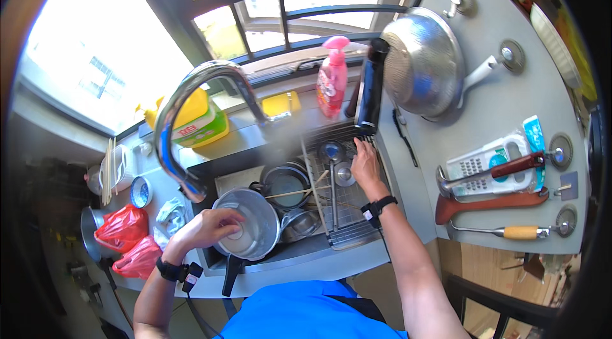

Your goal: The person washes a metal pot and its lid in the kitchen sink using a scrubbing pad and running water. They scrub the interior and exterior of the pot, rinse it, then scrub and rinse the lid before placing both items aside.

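Note:
My left hand (217,228) hovers over the rim of a deep metal pot (260,224) with a black handle, which sits at the left of the sink; its fingers are apart. On the right, my right hand (366,162) reaches to the back of a wire draining rack (354,238), close to the lower end of an upright black object (370,90); whether its fingertips grip anything is unclear. A metal ladle (331,152) and a small round metal lid (344,174) lie on the rack. Behind the pot are a dark round pan (287,183), chopsticks (291,193) and a metal bowl (301,224).
A curved chrome faucet (165,123) arches over the sink. Behind stand a pink pump bottle (332,83) and a yellow-green jug (203,123). Red plastic bags (125,226) and a cloth (171,216) lie left. A large metal colander (420,64) and hanging utensils (521,164) are right.

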`<move>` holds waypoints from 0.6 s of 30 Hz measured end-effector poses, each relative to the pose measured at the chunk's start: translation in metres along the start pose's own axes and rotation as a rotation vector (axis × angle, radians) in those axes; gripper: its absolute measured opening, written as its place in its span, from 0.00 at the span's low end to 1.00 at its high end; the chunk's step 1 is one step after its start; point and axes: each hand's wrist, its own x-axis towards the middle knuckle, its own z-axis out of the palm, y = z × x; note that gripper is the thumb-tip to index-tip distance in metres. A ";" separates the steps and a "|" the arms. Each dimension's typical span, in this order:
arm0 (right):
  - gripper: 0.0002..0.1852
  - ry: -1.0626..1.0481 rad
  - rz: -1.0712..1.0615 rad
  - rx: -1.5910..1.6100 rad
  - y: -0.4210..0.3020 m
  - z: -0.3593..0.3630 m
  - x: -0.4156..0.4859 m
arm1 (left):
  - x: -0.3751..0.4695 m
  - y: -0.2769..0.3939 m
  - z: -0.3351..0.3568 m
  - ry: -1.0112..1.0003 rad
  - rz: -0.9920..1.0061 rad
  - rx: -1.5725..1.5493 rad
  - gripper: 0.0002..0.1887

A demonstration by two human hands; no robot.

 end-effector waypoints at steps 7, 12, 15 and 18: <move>0.31 -0.171 0.094 -0.330 0.026 0.052 0.023 | -0.058 -0.101 0.016 0.250 -0.274 -0.374 0.18; 0.25 0.074 0.076 -0.245 -0.017 0.008 0.021 | -0.092 -0.137 0.040 0.312 -0.324 -0.510 0.21; 0.24 0.089 -0.007 -0.086 -0.074 -0.017 0.007 | -0.089 -0.145 0.060 0.301 -0.320 -0.731 0.20; 0.26 0.044 -0.164 0.111 -0.127 -0.020 0.018 | -0.071 -0.141 0.065 0.294 -0.254 -0.719 0.19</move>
